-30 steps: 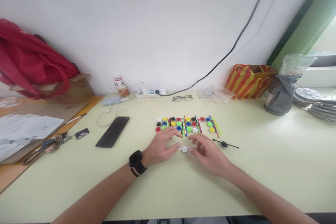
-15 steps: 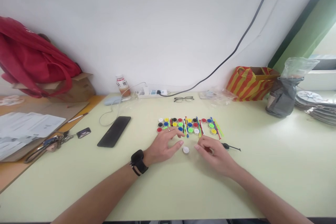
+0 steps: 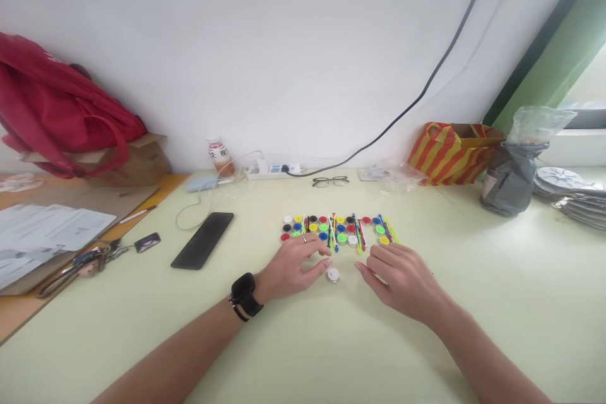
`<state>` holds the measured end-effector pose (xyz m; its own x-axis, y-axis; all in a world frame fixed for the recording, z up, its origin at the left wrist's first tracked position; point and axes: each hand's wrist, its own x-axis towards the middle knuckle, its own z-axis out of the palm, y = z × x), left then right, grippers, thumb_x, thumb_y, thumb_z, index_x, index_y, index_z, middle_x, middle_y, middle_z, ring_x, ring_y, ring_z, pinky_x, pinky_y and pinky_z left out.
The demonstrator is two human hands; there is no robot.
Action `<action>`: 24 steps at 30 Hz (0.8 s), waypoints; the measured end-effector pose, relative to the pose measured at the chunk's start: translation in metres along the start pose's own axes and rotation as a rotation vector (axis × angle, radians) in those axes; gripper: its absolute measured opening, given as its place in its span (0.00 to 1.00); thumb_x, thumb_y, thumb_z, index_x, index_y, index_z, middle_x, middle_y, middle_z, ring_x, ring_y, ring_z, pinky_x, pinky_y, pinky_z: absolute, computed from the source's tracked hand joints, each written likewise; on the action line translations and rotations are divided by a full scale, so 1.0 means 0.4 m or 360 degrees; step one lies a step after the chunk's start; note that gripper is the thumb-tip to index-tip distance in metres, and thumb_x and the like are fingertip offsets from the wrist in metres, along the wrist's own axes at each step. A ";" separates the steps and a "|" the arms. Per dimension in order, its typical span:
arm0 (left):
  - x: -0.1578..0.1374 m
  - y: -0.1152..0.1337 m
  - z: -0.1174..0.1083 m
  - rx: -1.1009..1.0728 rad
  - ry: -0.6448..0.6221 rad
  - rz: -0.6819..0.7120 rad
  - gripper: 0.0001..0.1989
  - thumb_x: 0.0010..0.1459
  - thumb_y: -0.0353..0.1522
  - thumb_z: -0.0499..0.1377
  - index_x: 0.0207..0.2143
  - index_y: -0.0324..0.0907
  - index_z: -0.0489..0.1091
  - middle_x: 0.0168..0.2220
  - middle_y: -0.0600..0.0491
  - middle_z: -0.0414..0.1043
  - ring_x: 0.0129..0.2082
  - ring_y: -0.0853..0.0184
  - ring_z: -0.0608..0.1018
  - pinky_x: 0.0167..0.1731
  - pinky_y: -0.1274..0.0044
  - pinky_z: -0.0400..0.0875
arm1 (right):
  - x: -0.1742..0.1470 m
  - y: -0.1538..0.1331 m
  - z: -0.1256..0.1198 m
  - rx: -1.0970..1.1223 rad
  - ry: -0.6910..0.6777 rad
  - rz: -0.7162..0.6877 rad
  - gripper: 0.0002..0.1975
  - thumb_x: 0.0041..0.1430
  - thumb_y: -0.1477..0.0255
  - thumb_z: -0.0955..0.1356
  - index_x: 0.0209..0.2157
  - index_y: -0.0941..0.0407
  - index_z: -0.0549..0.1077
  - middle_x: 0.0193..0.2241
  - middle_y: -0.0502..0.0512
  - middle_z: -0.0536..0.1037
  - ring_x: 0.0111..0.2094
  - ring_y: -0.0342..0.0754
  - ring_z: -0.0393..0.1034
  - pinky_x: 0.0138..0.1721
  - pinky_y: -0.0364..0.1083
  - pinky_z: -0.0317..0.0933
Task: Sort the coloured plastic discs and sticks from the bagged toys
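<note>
A white round disc [image 3: 333,274] with a clear base lies on the table between my hands. My left hand [image 3: 296,265] is just left of it, thumb and index finger apart, the thumb tip close to the disc; I cannot tell whether they touch. To the right of the disc hovers my right hand [image 3: 402,278], fingers loosely bent, thumb apart, nothing visible in it. Beyond both hands lie rows of coloured discs [image 3: 341,228] in red, blue, green, yellow, black and white. Thin coloured plastic sticks [image 3: 358,233] with arrow-like tips lie between the groups.
A black phone [image 3: 202,241] lies to the left, with keys [image 3: 95,259] farther left. Glasses [image 3: 330,182], a power strip [image 3: 274,170] and a bottle [image 3: 220,156] are along the wall. A striped bag [image 3: 452,154] and a grey bag [image 3: 510,180] stand at the back right.
My right hand has loosened from a curled, pinch-like shape and moved slightly right, covering the black disc and stick seen beside it before. My left hand has barely moved.
</note>
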<state>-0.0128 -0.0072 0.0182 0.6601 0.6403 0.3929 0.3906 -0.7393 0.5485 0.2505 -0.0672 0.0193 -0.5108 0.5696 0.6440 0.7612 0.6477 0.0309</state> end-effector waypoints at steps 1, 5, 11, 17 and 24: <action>0.000 0.000 0.000 0.0004 0.0001 0.0001 0.08 0.69 0.35 0.57 0.43 0.44 0.76 0.40 0.49 0.77 0.40 0.63 0.77 0.40 0.73 0.71 | 0.001 -0.001 -0.002 -0.0020 0.0018 -0.0016 0.19 0.71 0.73 0.65 0.24 0.56 0.65 0.21 0.48 0.66 0.24 0.44 0.54 0.29 0.47 0.48; 0.001 0.002 -0.001 0.0017 0.0015 0.0005 0.08 0.69 0.35 0.58 0.42 0.44 0.76 0.39 0.49 0.77 0.39 0.63 0.77 0.40 0.73 0.71 | 0.004 -0.006 -0.009 -0.0078 0.0070 -0.0052 0.18 0.70 0.75 0.66 0.24 0.56 0.66 0.22 0.49 0.66 0.24 0.44 0.54 0.30 0.48 0.49; 0.001 0.001 -0.001 0.0005 0.0029 0.0027 0.07 0.69 0.34 0.58 0.42 0.44 0.76 0.38 0.50 0.77 0.40 0.64 0.77 0.40 0.74 0.71 | 0.003 -0.008 -0.009 -0.0013 0.0018 -0.0039 0.17 0.71 0.75 0.65 0.24 0.55 0.65 0.22 0.49 0.67 0.24 0.44 0.56 0.30 0.48 0.49; 0.000 -0.014 0.005 -0.0027 0.0102 -0.0016 0.10 0.72 0.34 0.54 0.40 0.43 0.75 0.37 0.50 0.77 0.38 0.64 0.77 0.42 0.73 0.70 | -0.004 -0.021 0.006 0.0220 -0.0203 0.0067 0.07 0.71 0.74 0.64 0.37 0.56 0.72 0.33 0.56 0.75 0.34 0.50 0.68 0.37 0.49 0.60; 0.001 -0.024 0.010 -0.0089 0.0182 -0.0065 0.10 0.72 0.34 0.54 0.41 0.43 0.75 0.39 0.51 0.79 0.41 0.64 0.78 0.46 0.72 0.70 | -0.010 -0.053 0.026 0.0539 -0.0401 0.0060 0.15 0.69 0.70 0.67 0.55 0.53 0.71 0.54 0.62 0.74 0.57 0.59 0.66 0.57 0.59 0.64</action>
<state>-0.0137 -0.0008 0.0102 0.5657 0.6917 0.4489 0.3776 -0.7012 0.6047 0.2321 -0.0779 0.0083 -0.5989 0.6746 0.4316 0.6282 0.7300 -0.2692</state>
